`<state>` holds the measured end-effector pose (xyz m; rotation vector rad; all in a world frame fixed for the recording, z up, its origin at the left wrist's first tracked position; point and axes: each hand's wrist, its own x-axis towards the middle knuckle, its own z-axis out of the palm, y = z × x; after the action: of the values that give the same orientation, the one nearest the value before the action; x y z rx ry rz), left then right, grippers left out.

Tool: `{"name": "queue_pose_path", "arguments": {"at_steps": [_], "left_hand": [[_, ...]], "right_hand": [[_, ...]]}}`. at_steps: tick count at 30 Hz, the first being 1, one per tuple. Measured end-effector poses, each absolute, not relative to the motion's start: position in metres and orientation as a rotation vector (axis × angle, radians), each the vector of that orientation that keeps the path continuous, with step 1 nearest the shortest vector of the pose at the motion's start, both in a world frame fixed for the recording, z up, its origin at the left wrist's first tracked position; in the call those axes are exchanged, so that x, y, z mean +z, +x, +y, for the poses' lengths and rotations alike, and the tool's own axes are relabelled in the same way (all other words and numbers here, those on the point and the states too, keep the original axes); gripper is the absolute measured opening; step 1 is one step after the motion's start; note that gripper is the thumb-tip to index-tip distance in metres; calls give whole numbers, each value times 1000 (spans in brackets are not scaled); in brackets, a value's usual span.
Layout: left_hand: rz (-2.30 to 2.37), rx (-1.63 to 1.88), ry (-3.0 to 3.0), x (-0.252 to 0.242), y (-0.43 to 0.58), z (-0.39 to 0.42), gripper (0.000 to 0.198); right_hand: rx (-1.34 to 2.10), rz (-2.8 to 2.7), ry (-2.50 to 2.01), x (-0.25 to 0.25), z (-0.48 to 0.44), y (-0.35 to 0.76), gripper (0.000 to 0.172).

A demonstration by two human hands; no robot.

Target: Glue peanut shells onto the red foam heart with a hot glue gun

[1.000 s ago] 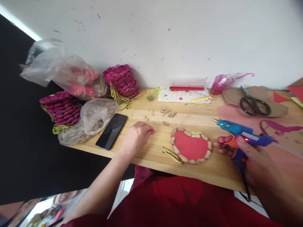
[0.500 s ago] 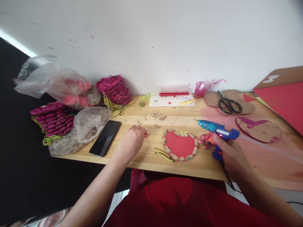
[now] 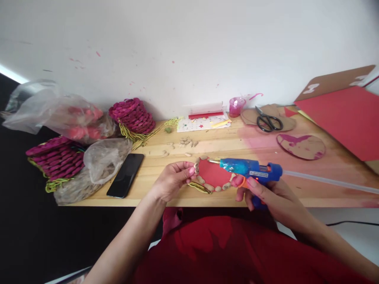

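Note:
My left hand (image 3: 173, 179) pinches a peanut (image 3: 196, 169) between thumb and fingertips, at the left rim of a red heart-shaped piece (image 3: 211, 173). Unshelled peanuts line the edge of this piece, which lies on the table. My right hand (image 3: 269, 195) is wrapped round a blue glue gun (image 3: 242, 167), with fingers at its orange trigger. The gun's metal nozzle points left, over the top part of the red piece. Gun and hand hide the right side of that piece. Yellow and dark yarn strands (image 3: 200, 188) lie just below it.
Loose peanuts (image 3: 186, 142) lie behind the red piece. On the left are a phone (image 3: 125, 175), plastic bags (image 3: 102, 157) and magenta woven baskets (image 3: 133, 115). Scissors (image 3: 269, 120), cardboard (image 3: 302, 146), a pink cup (image 3: 237, 106) and red sheets (image 3: 340, 118) sit at the right.
My left hand has moved right, from beside the loose peanuts to the red piece's left rim. My right hand has brought the glue gun left, over the red piece. The view has shifted slightly.

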<state>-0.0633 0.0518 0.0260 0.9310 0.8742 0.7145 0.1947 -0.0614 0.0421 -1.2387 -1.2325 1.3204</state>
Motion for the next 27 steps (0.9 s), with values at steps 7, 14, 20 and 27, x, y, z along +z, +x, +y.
{"name": "queue_pose_path", "arguments": {"at_steps": [7, 14, 20, 27], "left_hand": [[708, 646, 769, 34, -50, 37, 32], [686, 643, 734, 33, -51, 32, 31], [684, 654, 742, 34, -51, 28, 31], [693, 676, 762, 32, -53, 27, 32]], "right_hand": [[1228, -1422, -1272, 57, -73, 185, 33], [1181, -1499, -1354, 56, -82, 185, 41], [1042, -1615, -1317, 57, -80, 182, 42], [1011, -1626, -1327, 57, -80, 180, 36]]}}
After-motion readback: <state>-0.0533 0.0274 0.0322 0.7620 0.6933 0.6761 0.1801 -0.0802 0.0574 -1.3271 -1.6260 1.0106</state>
